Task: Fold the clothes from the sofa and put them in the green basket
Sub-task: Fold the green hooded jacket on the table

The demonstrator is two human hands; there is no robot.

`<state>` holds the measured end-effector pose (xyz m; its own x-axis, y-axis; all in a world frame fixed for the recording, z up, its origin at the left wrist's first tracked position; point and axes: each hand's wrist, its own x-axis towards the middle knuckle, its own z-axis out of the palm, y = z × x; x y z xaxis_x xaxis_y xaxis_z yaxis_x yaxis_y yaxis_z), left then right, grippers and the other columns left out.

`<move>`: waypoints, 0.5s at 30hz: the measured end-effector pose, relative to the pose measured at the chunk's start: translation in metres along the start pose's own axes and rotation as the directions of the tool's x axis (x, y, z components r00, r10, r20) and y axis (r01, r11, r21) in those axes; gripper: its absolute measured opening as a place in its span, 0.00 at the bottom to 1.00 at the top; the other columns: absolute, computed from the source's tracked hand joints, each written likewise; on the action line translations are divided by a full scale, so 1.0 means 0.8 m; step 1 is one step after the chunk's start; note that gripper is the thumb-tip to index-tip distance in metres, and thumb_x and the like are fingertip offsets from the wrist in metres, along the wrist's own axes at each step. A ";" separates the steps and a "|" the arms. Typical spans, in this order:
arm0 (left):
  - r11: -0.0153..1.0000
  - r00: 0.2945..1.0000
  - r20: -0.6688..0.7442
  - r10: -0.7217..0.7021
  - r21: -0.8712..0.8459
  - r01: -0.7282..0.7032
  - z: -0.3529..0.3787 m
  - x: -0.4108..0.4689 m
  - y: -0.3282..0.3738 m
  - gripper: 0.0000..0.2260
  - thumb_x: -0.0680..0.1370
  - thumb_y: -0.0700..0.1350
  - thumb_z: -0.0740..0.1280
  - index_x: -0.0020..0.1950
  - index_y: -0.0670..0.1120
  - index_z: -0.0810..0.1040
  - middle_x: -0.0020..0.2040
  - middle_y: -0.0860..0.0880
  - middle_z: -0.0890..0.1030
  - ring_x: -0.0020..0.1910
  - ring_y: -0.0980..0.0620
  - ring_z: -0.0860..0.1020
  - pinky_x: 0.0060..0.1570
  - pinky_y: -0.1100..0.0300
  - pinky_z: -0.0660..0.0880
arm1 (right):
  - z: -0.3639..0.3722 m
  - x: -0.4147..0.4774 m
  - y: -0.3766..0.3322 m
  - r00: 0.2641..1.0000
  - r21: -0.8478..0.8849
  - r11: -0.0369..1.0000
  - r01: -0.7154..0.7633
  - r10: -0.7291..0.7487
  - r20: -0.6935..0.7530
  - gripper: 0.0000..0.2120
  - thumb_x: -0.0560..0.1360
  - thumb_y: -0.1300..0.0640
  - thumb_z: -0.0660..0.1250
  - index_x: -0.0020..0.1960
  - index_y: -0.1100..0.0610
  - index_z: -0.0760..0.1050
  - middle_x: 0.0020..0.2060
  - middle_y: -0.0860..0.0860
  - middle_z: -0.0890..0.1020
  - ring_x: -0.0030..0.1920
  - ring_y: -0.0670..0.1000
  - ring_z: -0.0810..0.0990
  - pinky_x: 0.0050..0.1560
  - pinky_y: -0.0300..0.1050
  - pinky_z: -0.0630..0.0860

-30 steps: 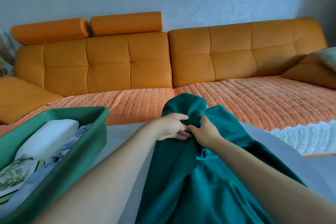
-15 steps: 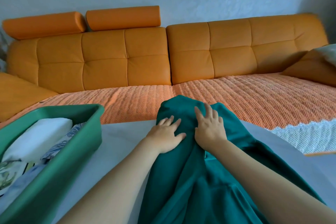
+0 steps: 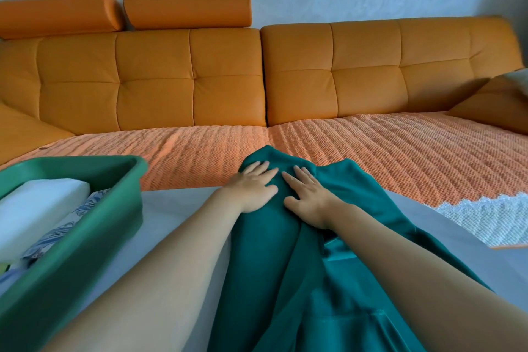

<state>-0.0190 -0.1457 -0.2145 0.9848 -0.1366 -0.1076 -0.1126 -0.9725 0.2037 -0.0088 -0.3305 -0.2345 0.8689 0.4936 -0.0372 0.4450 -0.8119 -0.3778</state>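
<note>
I see both hands flat, fingers straight, grasping nothing: my left hand (image 3: 253,188) and right hand (image 3: 307,194) press side by side on the teal garment (image 3: 285,266) at the grey table's (image 3: 183,203) far edge. The green basket (image 3: 85,237) sits at its left edge, holding folded clothes (image 3: 37,203).

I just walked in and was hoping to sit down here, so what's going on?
A person is folding laundry in front of the orange sofa. A teal garment lies stretched out on a grey surface. The left hand and right hand press flat on its far end, fingers straight. The green basket to the left holds folded pieces, with a white one on top. The teal garment is not in it yet.
</note>
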 end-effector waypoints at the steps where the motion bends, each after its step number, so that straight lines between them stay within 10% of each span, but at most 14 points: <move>1: 0.996 0.997 0.064 -0.051 -0.073 0.055 0.005 0.005 -0.009 0.28 0.83 0.59 0.51 0.82 0.57 0.48 0.82 0.56 0.43 0.80 0.56 0.41 0.77 0.47 0.45 | 0.003 0.004 0.003 1.000 -0.006 1.000 -0.005 0.005 -0.017 0.36 0.80 0.41 0.53 0.82 0.50 0.45 0.81 0.53 0.41 0.80 0.51 0.37 0.77 0.48 0.39; 15: 0.911 0.969 0.083 -0.232 -0.330 0.246 0.028 0.030 -0.048 0.40 0.75 0.73 0.54 0.82 0.55 0.51 0.82 0.54 0.50 0.80 0.50 0.50 0.75 0.48 0.49 | 0.013 0.032 0.007 0.995 -0.142 0.986 -0.082 0.089 0.043 0.39 0.77 0.31 0.46 0.82 0.48 0.44 0.81 0.54 0.46 0.80 0.53 0.39 0.77 0.54 0.42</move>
<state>0.0063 -0.1162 -0.2466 0.9696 0.0771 -0.2322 0.1833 -0.8575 0.4807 0.0141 -0.3192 -0.2472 0.8951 0.4320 -0.1103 0.3983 -0.8859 -0.2379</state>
